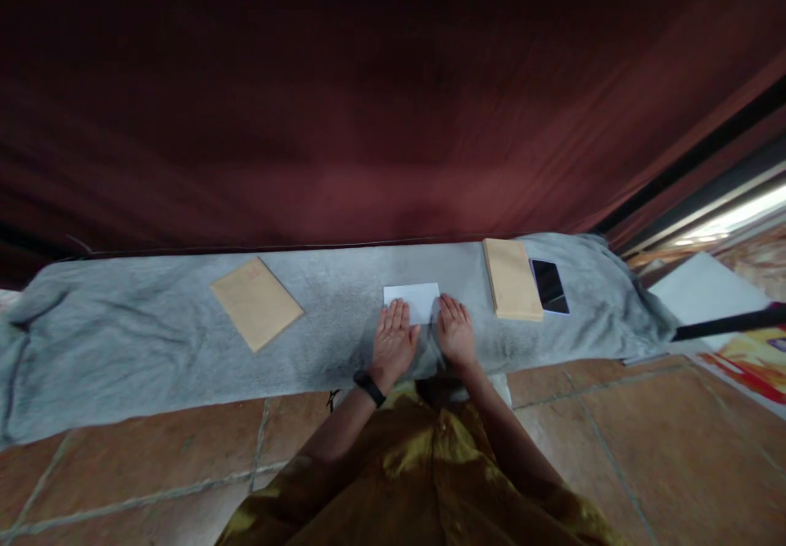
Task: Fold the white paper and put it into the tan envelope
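A small white sheet of paper (422, 300) lies on the grey cloth (344, 284) in front of me. My left hand (395, 340) rests flat on its left part, fingers stretched out. At the sheet's right edge lies my right hand (455, 333), fingers extended and the hand flat; its fingertips touch or nearly touch the paper. Off to the left a flat brown envelope (256, 304) sits at a slant. To the right is a stack of brown envelopes (514, 277).
Right beside the stack lies a dark-screened phone (550, 286). A dark red curtain (393, 137) rises behind the narrow cloth-covered surface. White sheets (706, 288) and a red-and-yellow printed item (752, 362) are at the far right. Brown tiles (153, 464) cover the floor.
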The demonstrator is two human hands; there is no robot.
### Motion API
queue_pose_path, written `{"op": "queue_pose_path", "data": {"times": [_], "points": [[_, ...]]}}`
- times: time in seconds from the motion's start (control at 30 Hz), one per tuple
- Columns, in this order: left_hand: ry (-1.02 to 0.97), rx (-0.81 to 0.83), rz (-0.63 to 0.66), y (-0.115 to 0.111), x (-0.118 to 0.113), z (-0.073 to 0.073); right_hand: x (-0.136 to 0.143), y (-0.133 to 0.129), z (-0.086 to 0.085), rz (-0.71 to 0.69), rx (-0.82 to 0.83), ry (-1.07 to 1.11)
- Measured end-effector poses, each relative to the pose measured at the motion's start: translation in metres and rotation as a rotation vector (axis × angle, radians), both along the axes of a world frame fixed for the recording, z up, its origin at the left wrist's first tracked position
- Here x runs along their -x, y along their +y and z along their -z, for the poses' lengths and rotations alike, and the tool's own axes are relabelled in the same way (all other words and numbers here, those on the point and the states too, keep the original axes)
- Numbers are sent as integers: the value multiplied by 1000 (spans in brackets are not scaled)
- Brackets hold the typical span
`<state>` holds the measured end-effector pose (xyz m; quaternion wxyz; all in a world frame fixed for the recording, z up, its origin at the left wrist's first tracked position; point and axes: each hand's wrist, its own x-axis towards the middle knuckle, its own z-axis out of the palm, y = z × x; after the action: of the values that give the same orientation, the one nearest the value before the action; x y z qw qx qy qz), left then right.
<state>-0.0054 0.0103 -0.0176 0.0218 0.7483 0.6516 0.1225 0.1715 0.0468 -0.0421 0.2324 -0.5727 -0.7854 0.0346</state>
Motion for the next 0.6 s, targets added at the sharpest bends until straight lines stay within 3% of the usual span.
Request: {"op": "queue_pose_path", "data": {"times": [0.2, 0.6], "points": [[-36, -19, 142, 33, -23, 4, 1, 0, -2, 0, -7, 7], [-24, -58, 6, 48, -4, 18, 1, 1, -1, 5, -26, 49]]}}
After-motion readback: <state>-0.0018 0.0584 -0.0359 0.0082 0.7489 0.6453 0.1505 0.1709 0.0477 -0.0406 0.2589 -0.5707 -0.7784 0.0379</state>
